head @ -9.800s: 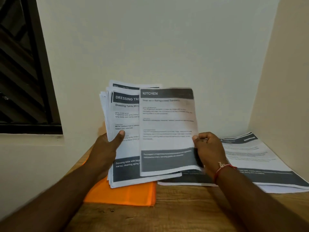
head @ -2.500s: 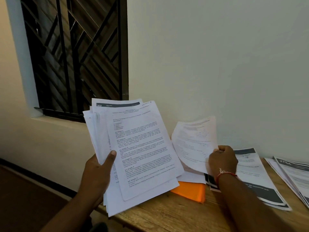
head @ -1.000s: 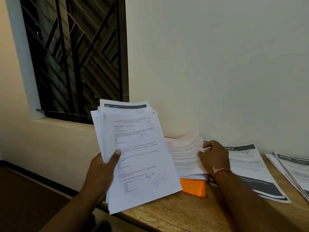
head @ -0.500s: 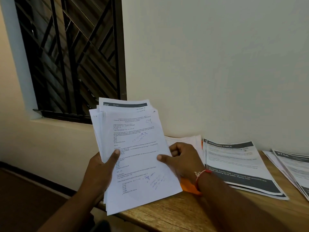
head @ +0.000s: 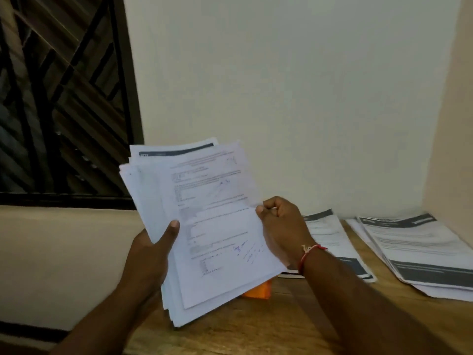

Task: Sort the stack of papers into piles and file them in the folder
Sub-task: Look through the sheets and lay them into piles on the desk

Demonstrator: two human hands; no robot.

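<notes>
Curled fingers of the right hand pinch the right edge of the top sheet, a printed page with blue pen marks, at the centre of the frame. Just to its left, the left hand grips the stack of papers from below, thumb pressed on the front and the other fingers hidden behind. The stack is held tilted above the wooden table. A corner of the orange folder shows under the stack's lower edge. Two sorted piles lie flat at right: one partly behind the right wrist, another near the frame's right edge. A red thread circles that wrist. A dark window grille fills the upper left.
</notes>
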